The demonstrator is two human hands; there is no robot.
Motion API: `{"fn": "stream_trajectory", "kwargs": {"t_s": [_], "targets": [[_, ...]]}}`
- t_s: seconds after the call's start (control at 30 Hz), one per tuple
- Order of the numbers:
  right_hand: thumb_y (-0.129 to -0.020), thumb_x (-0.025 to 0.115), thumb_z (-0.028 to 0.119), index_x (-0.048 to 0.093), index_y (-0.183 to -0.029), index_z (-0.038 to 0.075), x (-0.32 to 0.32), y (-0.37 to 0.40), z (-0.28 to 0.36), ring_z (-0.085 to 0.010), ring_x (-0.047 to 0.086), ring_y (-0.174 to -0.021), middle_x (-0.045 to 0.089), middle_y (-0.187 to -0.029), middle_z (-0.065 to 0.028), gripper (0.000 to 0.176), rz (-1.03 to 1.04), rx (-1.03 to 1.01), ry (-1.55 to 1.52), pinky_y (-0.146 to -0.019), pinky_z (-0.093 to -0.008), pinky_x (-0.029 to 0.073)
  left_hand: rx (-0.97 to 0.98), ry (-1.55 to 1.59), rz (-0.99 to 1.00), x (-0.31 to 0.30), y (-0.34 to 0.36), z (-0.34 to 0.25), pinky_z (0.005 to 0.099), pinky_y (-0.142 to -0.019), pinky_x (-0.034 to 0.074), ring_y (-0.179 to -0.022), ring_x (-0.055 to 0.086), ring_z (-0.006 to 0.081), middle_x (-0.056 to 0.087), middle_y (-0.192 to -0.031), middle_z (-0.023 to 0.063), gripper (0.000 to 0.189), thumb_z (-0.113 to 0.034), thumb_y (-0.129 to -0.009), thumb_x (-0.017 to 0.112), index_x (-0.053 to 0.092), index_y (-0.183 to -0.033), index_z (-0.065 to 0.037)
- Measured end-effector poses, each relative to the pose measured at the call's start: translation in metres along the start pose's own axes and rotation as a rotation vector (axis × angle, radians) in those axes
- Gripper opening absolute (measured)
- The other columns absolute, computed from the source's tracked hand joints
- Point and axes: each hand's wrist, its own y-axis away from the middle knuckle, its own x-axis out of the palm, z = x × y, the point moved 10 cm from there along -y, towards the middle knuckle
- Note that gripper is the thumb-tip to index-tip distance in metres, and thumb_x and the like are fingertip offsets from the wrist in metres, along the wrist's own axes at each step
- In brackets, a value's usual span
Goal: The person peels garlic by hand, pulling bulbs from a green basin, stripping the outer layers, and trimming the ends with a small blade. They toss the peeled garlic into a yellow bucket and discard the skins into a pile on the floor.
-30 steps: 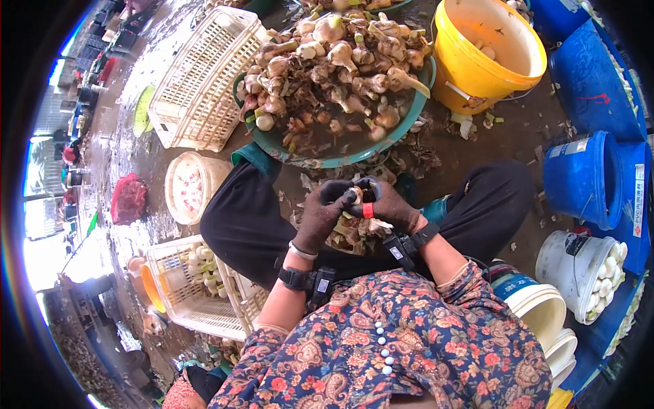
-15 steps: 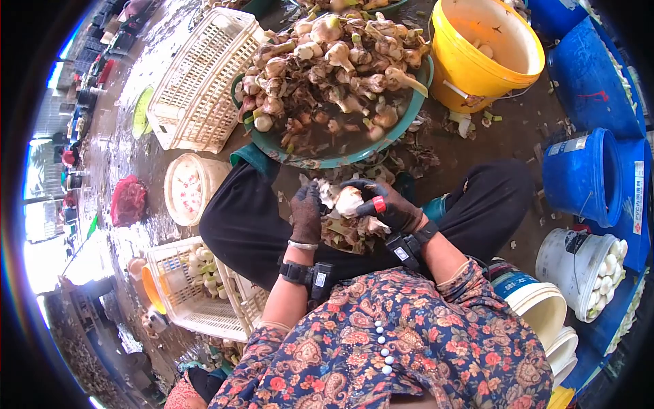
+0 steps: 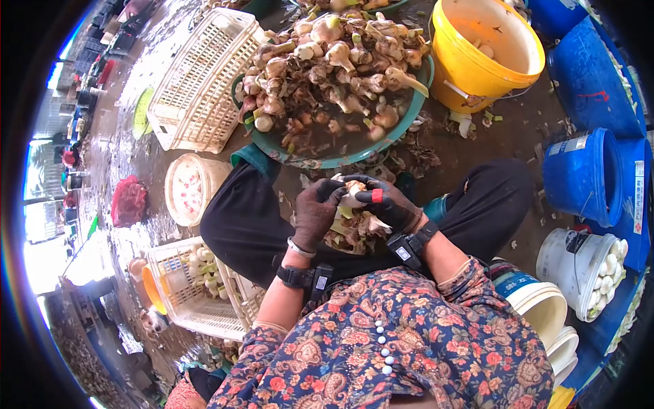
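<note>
Between my two gloved hands is a garlic bulb [image 3: 351,198], partly peeled to white, with brown skin on its upper part. My right hand [image 3: 394,204], with a red band on one finger, has its fingers closed round the bulb. From the other side my left hand [image 3: 315,213] pinches at the bulb; its fingertips partly cover it. Below them, a heap of peeled skins and stalks [image 3: 354,230] lies between my legs. In front stands a green basin [image 3: 327,162] piled with unpeeled garlic bulbs [image 3: 334,68] in murky water.
A yellow bucket [image 3: 453,41] stands at front right, a blue bucket [image 3: 579,174] and a bucket of white bulbs [image 3: 565,262] at the right. To the left are a white crate [image 3: 197,82], a round pale tub [image 3: 216,177] and another crate [image 3: 184,300] holding bulbs.
My left hand has moved right, closing in on the garlic bulb. The loose pale skin that was between the hands no longer shows there. My right hand has stayed almost in place.
</note>
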Motion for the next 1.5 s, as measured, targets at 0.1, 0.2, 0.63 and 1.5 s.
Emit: {"fn": "stream_trajectory", "kwargs": {"t_s": [0.1, 0.2, 0.63, 1.5], "targets": [[-0.080, 0.062, 0.025, 0.052, -0.121, 0.002, -0.005, 0.001, -0.001, -0.0134, 0.055, -0.095, 0.058, -0.109, -0.0064, 0.048, -0.069, -0.024, 0.170, -0.078, -0.0279, 0.048, 0.021, -0.170, -0.067, -0.003, 0.003, -0.009, 0.0285, -0.070, 0.047, -0.075, 0.058, 0.0134, 0.064, -0.080, 0.0077, 0.010, -0.007, -0.085, 0.059, 0.060, -0.090, 0.001], [-0.081, 0.060, 0.023, 0.052, -0.120, 0.002, -0.007, -0.001, -0.011, -0.0138, 0.056, -0.091, 0.059, -0.105, -0.0066, 0.045, -0.027, 0.033, 0.033, -0.076, -0.0289, 0.048, 0.017, -0.239, -0.173, -0.009, 0.001, -0.005, 0.0318, -0.068, 0.047, -0.073, 0.060, 0.0205, 0.063, -0.079, 0.0124, 0.009, -0.008, -0.086, 0.056, 0.058, -0.088, 0.001], [-0.090, 0.051, 0.043, 0.057, -0.110, 0.007, -0.013, 0.007, 0.003, -0.0098, 0.058, -0.077, 0.061, -0.095, -0.0013, 0.042, -0.102, 0.092, 0.072, -0.065, -0.0239, 0.047, 0.045, 0.041, -0.072, 0.005, -0.006, -0.033, 0.0280, -0.061, 0.043, -0.066, 0.052, 0.0117, 0.058, -0.073, 0.0064, 0.013, -0.013, -0.090, 0.054, 0.057, -0.090, 0.000], [-0.068, 0.081, 0.020, 0.060, -0.091, 0.004, -0.012, 0.008, 0.030, -0.0075, 0.055, -0.079, 0.062, -0.088, -0.0006, 0.035, -0.084, -0.109, 0.447, -0.072, -0.0247, 0.046, 0.062, -0.341, 0.245, 0.002, -0.005, -0.063, 0.0263, -0.066, 0.049, -0.073, 0.064, 0.0131, 0.068, -0.080, 0.0107, 0.024, -0.015, -0.075, 0.073, 0.067, -0.092, 0.000]]}}
